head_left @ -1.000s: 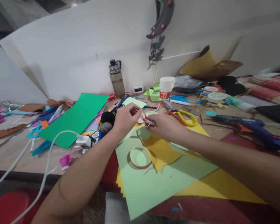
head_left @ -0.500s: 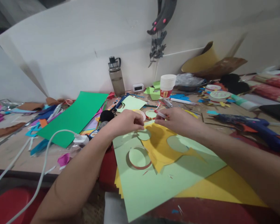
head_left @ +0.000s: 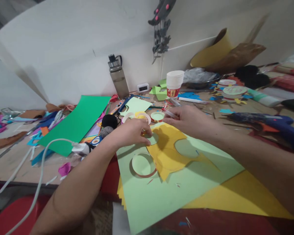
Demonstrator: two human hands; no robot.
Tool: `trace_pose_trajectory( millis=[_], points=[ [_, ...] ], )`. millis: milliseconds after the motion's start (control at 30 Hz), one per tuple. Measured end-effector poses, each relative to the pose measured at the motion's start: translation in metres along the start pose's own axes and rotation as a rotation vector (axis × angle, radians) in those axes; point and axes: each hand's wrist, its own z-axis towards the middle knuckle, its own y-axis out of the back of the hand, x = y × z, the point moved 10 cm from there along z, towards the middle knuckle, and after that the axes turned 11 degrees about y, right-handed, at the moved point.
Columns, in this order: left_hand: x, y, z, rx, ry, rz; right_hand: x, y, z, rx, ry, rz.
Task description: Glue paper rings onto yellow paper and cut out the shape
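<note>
My left hand [head_left: 134, 132] reaches over the left edge of a yellow cut-out sheet [head_left: 165, 153], thumb and fingers curved and apart. Beside its fingertips a round light-green patch [head_left: 154, 139] shows. In my right hand [head_left: 186, 118] is a slim white pen [head_left: 171, 114] with a red end, held above the sheet's far edge. A paper ring [head_left: 144, 164] with a red lower rim rests on the light-green sheet [head_left: 147, 202]. Behind my left hand lie pale rings [head_left: 140, 115], and a shallow green-filled ring [head_left: 157, 117] sits between both hands.
A water bottle [head_left: 119, 78], small clock [head_left: 143, 87] and stacked paper cups [head_left: 174, 85] stand along the wall. At the right lies a blue glue gun [head_left: 267, 120]. Green paper [head_left: 78, 120] and a white cable [head_left: 42, 169] are on the left.
My left hand has moved slightly down and left, its thumb and fingers now farther apart, uncovering pale rings behind it. My right hand keeps the pen. The view has shifted slightly.
</note>
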Motion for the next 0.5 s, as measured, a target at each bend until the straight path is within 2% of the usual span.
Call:
trace_pose_trajectory(
  millis=[167, 233, 333, 500],
  points=[
    [-0.001, 0.0, 0.0, 0.002, 0.016, 0.01, 0.01, 0.027, -0.005, -0.257, 0.037, 0.269],
    [-0.003, 0.001, -0.001, -0.002, 0.009, -0.01, 0.015, 0.036, -0.008, -0.32, 0.072, 0.293],
    [-0.006, 0.005, -0.004, -0.016, -0.018, -0.038, 0.02, 0.039, -0.01, -0.325, 0.104, 0.238],
    [-0.009, 0.024, -0.009, -0.125, -0.053, -0.066, 0.012, 0.024, -0.007, -0.251, 0.061, 0.316]
  ],
)
